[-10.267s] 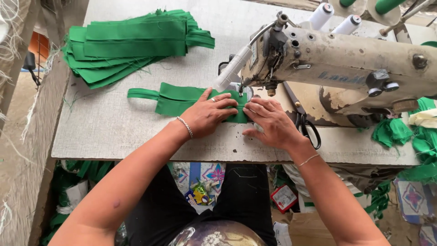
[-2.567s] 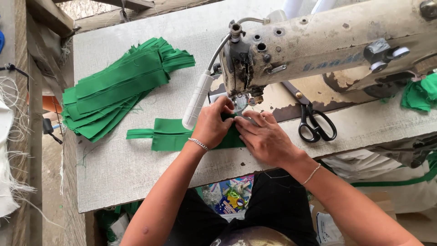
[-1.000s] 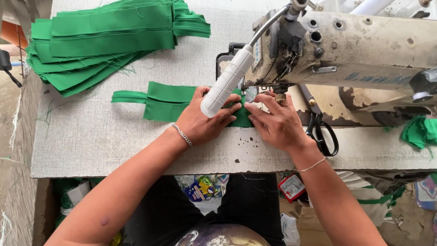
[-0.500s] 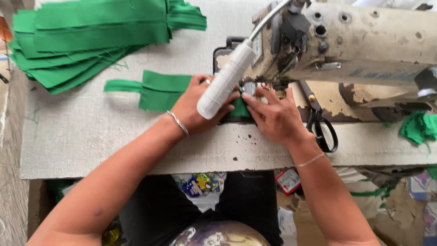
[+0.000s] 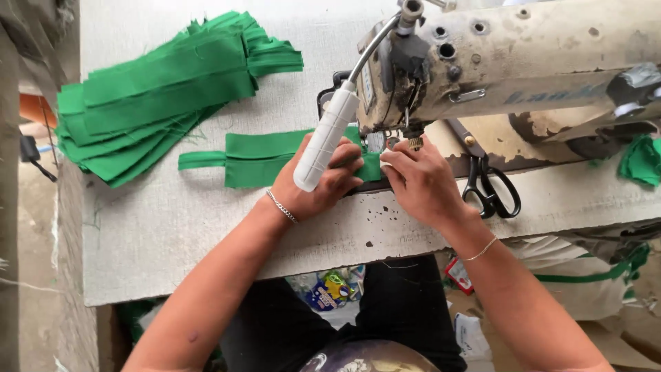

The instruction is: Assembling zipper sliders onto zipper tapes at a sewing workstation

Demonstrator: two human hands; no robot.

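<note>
A green fabric piece [image 5: 258,157] with a narrow strap sticking out to the left lies on the sewing table [image 5: 179,227]. My left hand [image 5: 317,184] presses flat on its right part, partly hidden by a white tube lamp [image 5: 326,138]. My right hand [image 5: 420,180] pinches the fabric's end right in front of the presser foot of the worn cream sewing machine [image 5: 509,62]. The needle area is hidden by the machine head and my fingers.
A stack of long green fabric strips [image 5: 158,96] lies at the table's back left. Black scissors [image 5: 489,186] rest on the machine bed to the right of my right hand. More green scraps [image 5: 644,160] sit at the far right. Bags and packets lie under the table.
The view has shifted slightly; both hands stay on the green piece at the presser foot, and the piece has moved a little further under the machine.
</note>
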